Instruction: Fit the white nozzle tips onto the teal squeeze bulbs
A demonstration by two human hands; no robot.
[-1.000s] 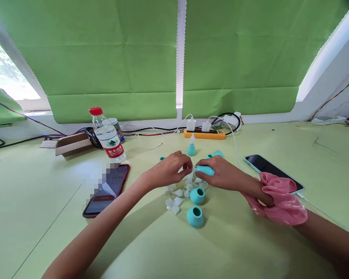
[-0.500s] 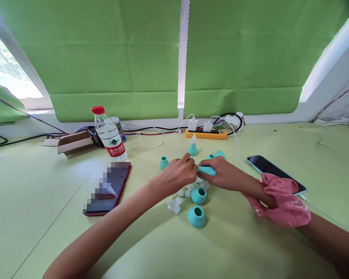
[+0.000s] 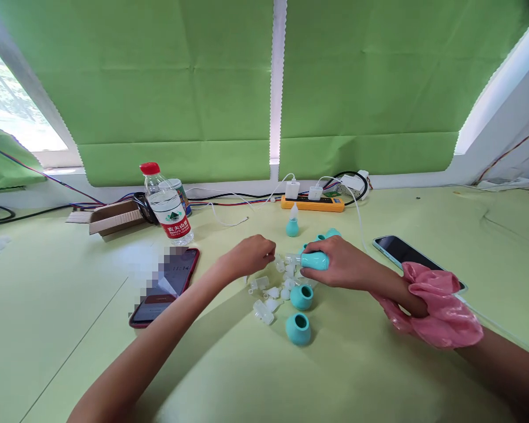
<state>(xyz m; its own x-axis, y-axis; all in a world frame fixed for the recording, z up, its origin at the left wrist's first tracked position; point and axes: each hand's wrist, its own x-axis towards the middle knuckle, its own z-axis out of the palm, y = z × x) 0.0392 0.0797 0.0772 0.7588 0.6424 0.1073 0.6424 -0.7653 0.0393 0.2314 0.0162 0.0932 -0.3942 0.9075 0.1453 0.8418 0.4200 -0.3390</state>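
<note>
My right hand (image 3: 341,262) is wrapped round a teal squeeze bulb (image 3: 316,261), held on its side with a clear plastic tube in its neck pointing left. My left hand (image 3: 254,254) is a short way to the left of that tube, its fingers curled; whatever they hold is hidden. Under and between my hands lies a loose pile of clear connectors (image 3: 263,311) and small whitish tips (image 3: 272,292). Two teal bulbs (image 3: 298,329) stand nearest me with their mouths open. More teal bulbs (image 3: 332,232) are partly hidden behind my right hand.
A teal bulb with a clear pointed tip (image 3: 292,227) stands farther back. Behind it is an orange power strip (image 3: 312,204) with chargers and cables. On the left are a water bottle (image 3: 170,211), a phone (image 3: 167,288) and a cardboard box (image 3: 117,218); another phone (image 3: 417,261) lies right.
My left hand has moved left, away from the bulb. The clear tube in the bulb's neck now shows. My right hand has stayed nearly in place, with the bulb turned slightly.
</note>
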